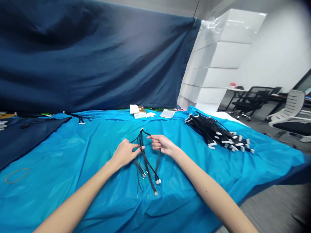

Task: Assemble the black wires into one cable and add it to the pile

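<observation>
Head view, both hands' fingers (pixel 136 149) pinching black cable bundle (pixel 145 161)

Forearms (pixel 80 200) cut off below.

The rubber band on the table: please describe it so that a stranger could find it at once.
Start at the bright blue cloth that covers the table, then go to its near left corner. The rubber band lies flat there as a thin, pale loop, alone, far from the black cables between both hands.
</observation>
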Tool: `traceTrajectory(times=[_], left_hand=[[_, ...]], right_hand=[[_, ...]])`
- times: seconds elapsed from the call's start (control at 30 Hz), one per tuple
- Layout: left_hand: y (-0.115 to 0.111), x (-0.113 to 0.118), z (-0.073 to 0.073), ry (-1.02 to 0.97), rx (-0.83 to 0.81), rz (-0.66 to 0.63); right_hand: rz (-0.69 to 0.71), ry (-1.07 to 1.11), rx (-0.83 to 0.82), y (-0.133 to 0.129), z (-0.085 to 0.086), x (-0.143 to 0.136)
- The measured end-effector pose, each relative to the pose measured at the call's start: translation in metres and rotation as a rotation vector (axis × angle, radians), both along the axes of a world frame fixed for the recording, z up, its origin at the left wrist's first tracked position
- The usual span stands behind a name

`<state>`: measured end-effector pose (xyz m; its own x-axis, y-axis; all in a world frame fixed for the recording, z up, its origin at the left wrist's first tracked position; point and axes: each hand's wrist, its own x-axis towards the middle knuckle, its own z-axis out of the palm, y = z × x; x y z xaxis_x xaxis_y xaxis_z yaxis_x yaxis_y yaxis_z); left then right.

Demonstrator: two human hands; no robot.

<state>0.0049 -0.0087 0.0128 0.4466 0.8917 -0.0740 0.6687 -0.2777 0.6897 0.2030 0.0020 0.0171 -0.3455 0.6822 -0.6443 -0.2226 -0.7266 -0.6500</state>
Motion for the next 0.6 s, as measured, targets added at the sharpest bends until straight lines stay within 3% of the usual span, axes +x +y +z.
traceTrajectory(times=[0.17, 0.3, 0.47, 0.6], left_hand=[[-0.004, 0.004, -0.001, -0.052, -0.170, -0.005], [-0.002, 0.006, -0.004, -0.136, -0.192, 0.052], [0.001, 0.010, -0.003, -0.333, -0.225, 0.261], [0.004, 0.006, 0.000, -0.650, -0.542, 0.422]], right_hand=[[-0.020, 0.053, -0.015, -0.004, -0.005, -0.006], [0.022, 0.085, -0.004, -0.008, -0.002, -0.013], [0.079, 0.082, 0.029, -0.011, 0.004, -0.014], [0.227, 0.101, 0.085, -0.015, 0.010, -0.016]])
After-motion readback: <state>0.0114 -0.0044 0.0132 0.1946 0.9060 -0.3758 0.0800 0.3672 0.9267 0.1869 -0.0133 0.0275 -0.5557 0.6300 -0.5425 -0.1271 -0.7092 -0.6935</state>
